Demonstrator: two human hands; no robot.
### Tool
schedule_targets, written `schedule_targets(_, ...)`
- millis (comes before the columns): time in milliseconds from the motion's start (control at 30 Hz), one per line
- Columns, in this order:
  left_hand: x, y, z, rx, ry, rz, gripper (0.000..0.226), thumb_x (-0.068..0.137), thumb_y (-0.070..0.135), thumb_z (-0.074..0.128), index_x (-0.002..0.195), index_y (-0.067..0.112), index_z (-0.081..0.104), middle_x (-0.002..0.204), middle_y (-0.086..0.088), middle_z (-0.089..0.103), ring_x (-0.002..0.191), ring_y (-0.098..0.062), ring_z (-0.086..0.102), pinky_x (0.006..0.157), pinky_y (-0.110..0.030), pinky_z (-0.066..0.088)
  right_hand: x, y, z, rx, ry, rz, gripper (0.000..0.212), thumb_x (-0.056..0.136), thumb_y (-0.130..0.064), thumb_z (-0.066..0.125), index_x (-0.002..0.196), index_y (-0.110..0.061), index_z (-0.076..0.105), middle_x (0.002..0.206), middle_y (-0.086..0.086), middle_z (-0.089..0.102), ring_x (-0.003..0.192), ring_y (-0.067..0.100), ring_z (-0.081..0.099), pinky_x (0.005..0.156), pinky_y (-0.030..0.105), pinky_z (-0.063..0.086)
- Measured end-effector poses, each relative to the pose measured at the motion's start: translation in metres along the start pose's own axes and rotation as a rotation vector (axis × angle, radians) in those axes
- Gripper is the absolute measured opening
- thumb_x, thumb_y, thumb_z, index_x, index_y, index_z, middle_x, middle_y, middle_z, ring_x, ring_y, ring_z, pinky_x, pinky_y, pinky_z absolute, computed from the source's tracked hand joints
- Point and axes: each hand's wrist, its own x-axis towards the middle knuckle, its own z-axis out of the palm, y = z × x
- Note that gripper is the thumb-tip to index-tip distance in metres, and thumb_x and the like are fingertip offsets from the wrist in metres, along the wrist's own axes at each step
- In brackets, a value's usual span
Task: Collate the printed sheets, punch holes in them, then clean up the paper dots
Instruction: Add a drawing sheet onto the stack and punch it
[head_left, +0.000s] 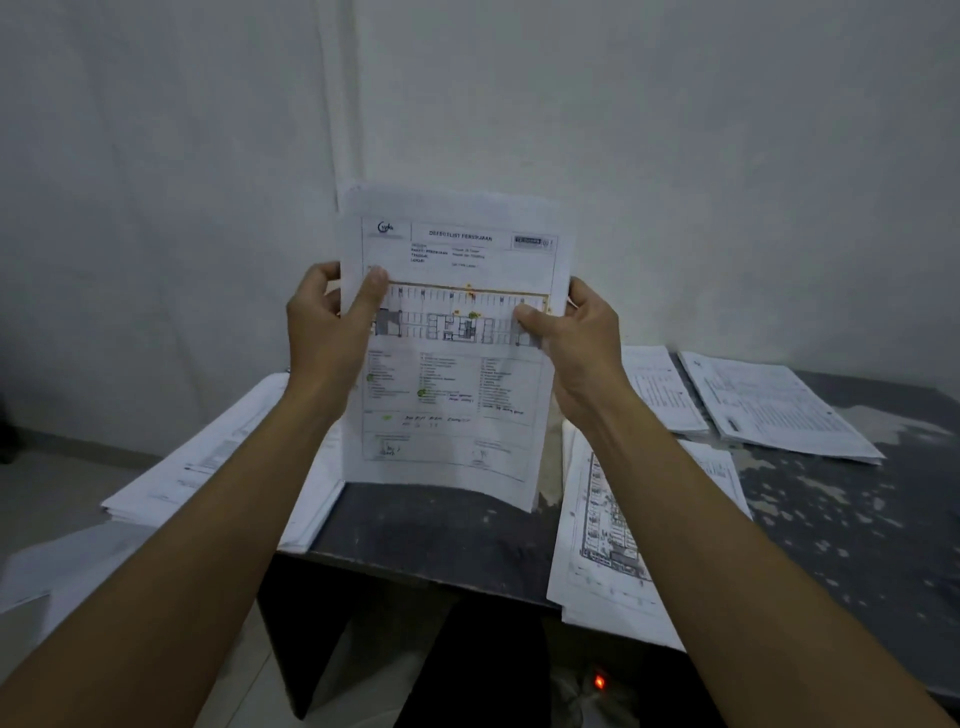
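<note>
Below the grip lies a dark, scuffed counter (831, 519) carrying paper stacks: one (218, 467) under the left arm, one (613, 545) under the right arm, two more (769, 405) beyond the right hand. Nothing blocks the sheets (457, 374), held upright between both hands above the counter's near edge. Left hand (332, 332) and right hand (582, 338) each pinch a side edge, thumbs in front. The top sheet shows a printed form with a floor plan.
</note>
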Motion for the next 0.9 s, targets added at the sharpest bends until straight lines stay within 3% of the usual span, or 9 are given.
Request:
schedule_targets(67, -0.010, -0.008, -0.003, 0.024, 0.004, -0.016, 0.025, 0.093, 0.042, 0.065, 0.103, 0.020, 0.065, 0.090, 0.007, 0.076, 0.078, -0.011, 0.074, 0.063, -0.029, 0.061, -0.006, 0.002, -0.002, -0.048, -0.010, 0.013, 0.028, 0.081, -0.001, 0.075, 0.102, -0.018, 0.069, 0.098, 0.003, 0.076, 0.089, 0.023, 0.074, 0.073, 0.036, 0.061)
schedule_targets(167, -0.029, -0.025, -0.002, 0.077, 0.019, -0.045, 0.022, 0.095, 0.043, 0.061, 0.091, 0.023, 0.063, 0.083, 0.008, 0.075, 0.073, -0.010, 0.073, 0.059, -0.027, 0.060, -0.018, 0.019, -0.008, -0.144, -0.014, 0.062, 0.020, 0.084, -0.013, 0.076, 0.101, -0.021, 0.070, 0.093, -0.005, 0.077, 0.084, 0.015, 0.074, 0.068, 0.030, 0.059)
schedule_targets(267, -0.038, -0.031, 0.004, 0.106, 0.056, -0.024, 0.023, 0.097, 0.046, 0.055, 0.086, 0.026, 0.055, 0.084, 0.006, 0.070, 0.075, -0.010, 0.070, 0.058, -0.023, 0.055, -0.025, 0.031, -0.009, -0.177, -0.011, 0.076, 0.024, 0.089, -0.023, 0.072, 0.112, -0.017, 0.068, 0.102, -0.006, 0.075, 0.095, 0.013, 0.071, 0.081, 0.033, 0.058)
schedule_targets(333, -0.039, -0.028, 0.009, 0.118, 0.078, 0.018, 0.026, 0.099, 0.048, 0.052, 0.089, 0.023, 0.050, 0.086, 0.005, 0.067, 0.075, -0.008, 0.067, 0.059, -0.021, 0.052, -0.024, 0.028, -0.007, -0.183, 0.002, 0.047, 0.021, 0.089, -0.024, 0.072, 0.110, -0.020, 0.068, 0.103, -0.009, 0.075, 0.095, 0.010, 0.071, 0.083, 0.032, 0.057)
schedule_targets(433, -0.036, -0.017, 0.013, 0.111, 0.098, 0.089, 0.029, 0.100, 0.048, 0.049, 0.097, 0.020, 0.047, 0.092, 0.007, 0.067, 0.079, -0.003, 0.069, 0.058, -0.015, 0.053, -0.019, 0.014, -0.005, -0.187, -0.012, -0.015, 0.015, 0.089, -0.024, 0.072, 0.103, -0.028, 0.069, 0.097, -0.013, 0.075, 0.087, 0.004, 0.071, 0.069, 0.020, 0.057)
schedule_targets(533, -0.035, -0.013, 0.014, 0.096, 0.079, 0.146, 0.026, 0.100, 0.048, 0.050, 0.100, 0.022, 0.052, 0.096, 0.011, 0.068, 0.085, -0.004, 0.069, 0.061, -0.014, 0.054, -0.015, 0.009, -0.007, -0.174, -0.011, -0.038, 0.018, 0.086, -0.022, 0.073, 0.103, -0.026, 0.069, 0.096, -0.009, 0.075, 0.085, 0.009, 0.072, 0.064, 0.019, 0.058)
schedule_targets(733, -0.044, -0.022, 0.018, 0.128, 0.094, 0.149, 0.026, 0.103, 0.043, 0.045, 0.112, 0.023, 0.059, 0.097, 0.018, 0.066, 0.088, -0.003, 0.068, 0.060, -0.007, 0.051, -0.022, 0.028, -0.005, -0.161, 0.034, 0.065, 0.021, 0.090, -0.021, 0.068, 0.112, -0.017, 0.069, 0.101, -0.007, 0.074, 0.096, 0.013, 0.070, 0.086, 0.035, 0.056)
schedule_targets(900, -0.042, -0.015, 0.017, 0.071, 0.148, 0.176, 0.028, 0.101, 0.047, 0.046, 0.105, 0.022, 0.057, 0.098, 0.017, 0.067, 0.089, 0.002, 0.067, 0.061, -0.009, 0.052, -0.016, 0.017, -0.001, -0.176, 0.030, -0.025, 0.013, 0.087, -0.021, 0.070, 0.097, -0.029, 0.069, 0.091, -0.014, 0.075, 0.083, 0.005, 0.071, 0.064, 0.017, 0.057)
